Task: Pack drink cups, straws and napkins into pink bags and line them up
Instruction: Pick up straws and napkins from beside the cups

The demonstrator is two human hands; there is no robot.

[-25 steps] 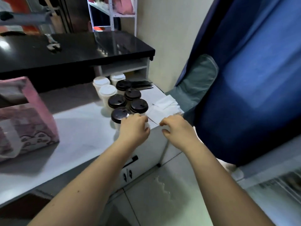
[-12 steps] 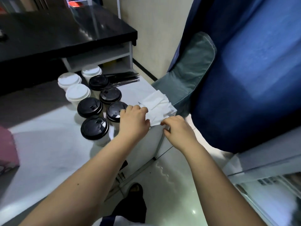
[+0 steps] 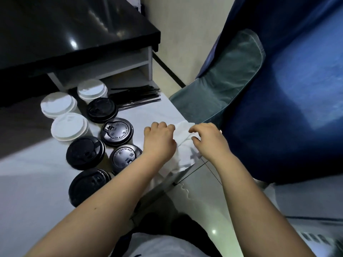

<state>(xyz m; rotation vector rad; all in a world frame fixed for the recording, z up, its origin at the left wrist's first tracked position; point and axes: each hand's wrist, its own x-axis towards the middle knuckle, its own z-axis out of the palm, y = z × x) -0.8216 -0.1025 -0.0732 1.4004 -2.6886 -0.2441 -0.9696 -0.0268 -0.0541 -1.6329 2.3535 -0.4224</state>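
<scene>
A pile of white napkins (image 3: 183,156) lies at the right edge of the white counter (image 3: 37,182). My left hand (image 3: 159,140) rests on the pile with curled fingers, gripping the napkins. My right hand (image 3: 207,140) pinches the top napkin at its far edge. Left of my hands stand several lidded drink cups: black lids such as the nearest black-lidded cup (image 3: 87,186), and three white-lidded cups (image 3: 69,126) behind. A bundle of black straws (image 3: 137,98) lies behind the cups. No pink bag is in view.
A black-topped desk (image 3: 74,30) with a white shelf under it rises behind the counter. A grey-green chair (image 3: 222,84) and a blue curtain (image 3: 297,89) stand to the right. The counter drops off to the floor just right of the napkins.
My head has tilted down and closer, so the pink bag has left the view. Both hands moved from the nearest cup onto the napkin pile, and the right hand now lifts a napkin's edge.
</scene>
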